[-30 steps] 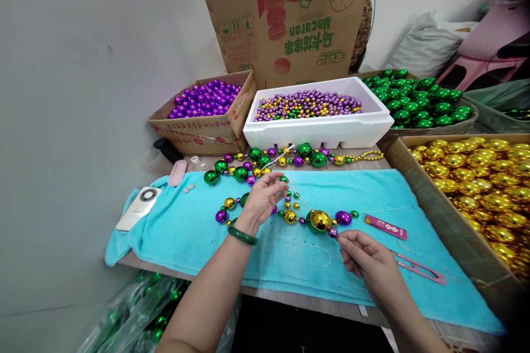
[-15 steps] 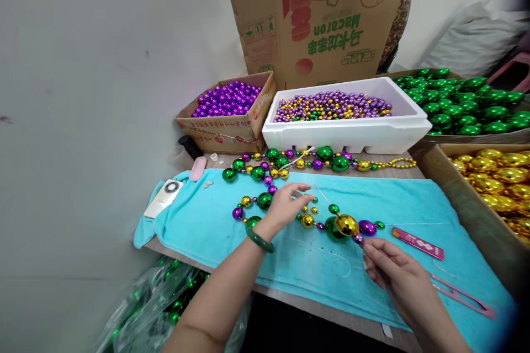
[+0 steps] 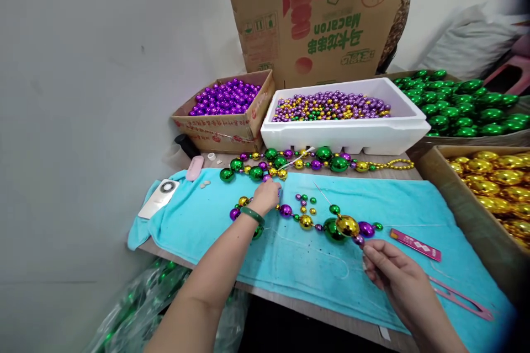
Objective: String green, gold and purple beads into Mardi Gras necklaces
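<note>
My left hand (image 3: 267,196), below a green bangle (image 3: 252,214), is over the bead strand on the blue towel, its fingers curled together. What lies between those fingers is hidden. My right hand (image 3: 387,265) pinches the lower end of a short beaded piece beside a small purple bead (image 3: 359,240). Above this bead are a large gold bead (image 3: 346,225) and a small green bead (image 3: 334,209), with a thin needle-like wire (image 3: 322,193) sticking out. A large green bead (image 3: 333,230) and a purple bead (image 3: 366,229) touch the gold one. Several small loose beads (image 3: 303,203) lie between my hands.
Behind the towel (image 3: 199,220) stand a carton of purple beads (image 3: 223,127) and a white foam box (image 3: 343,137). Green beads (image 3: 464,102) and gold beads (image 3: 492,176) fill boxes at right. Pink scissors-like snips (image 3: 461,299) and a pink packet (image 3: 415,244) lie near my right hand.
My left hand has moved left from the small loose beads to the strand, and its fingers have closed. My right hand has stayed at the beaded piece.
</note>
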`<action>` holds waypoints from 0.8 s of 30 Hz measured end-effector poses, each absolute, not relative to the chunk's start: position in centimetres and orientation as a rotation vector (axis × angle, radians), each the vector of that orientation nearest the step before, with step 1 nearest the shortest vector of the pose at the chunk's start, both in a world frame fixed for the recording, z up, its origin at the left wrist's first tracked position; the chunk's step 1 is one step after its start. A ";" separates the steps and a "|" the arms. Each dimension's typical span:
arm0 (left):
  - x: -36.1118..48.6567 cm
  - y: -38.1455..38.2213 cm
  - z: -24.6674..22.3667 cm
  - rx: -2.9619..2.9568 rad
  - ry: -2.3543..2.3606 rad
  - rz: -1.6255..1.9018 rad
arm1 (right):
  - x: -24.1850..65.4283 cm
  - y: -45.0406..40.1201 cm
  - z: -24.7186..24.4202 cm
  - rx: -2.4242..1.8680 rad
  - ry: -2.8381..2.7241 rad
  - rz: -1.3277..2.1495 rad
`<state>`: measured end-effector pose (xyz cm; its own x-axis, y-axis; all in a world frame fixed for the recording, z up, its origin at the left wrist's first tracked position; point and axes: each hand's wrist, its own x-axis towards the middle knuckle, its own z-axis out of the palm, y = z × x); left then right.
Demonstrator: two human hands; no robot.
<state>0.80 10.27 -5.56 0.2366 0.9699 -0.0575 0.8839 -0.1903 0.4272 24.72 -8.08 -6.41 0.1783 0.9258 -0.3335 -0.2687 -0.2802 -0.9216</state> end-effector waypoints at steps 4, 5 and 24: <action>2.0 9.5 -4.0 1.869 1.573 0.632 | 24.6 -8.3 -6.2 -1.348 -0.702 1.350; 2.4 9.0 -3.4 1.638 1.457 0.758 | 24.6 -8.3 -6.1 -1.348 -0.710 1.352; 4.4 3.2 1.0 0.299 0.685 1.037 | 22.9 -9.1 -6.0 -1.376 -0.795 1.419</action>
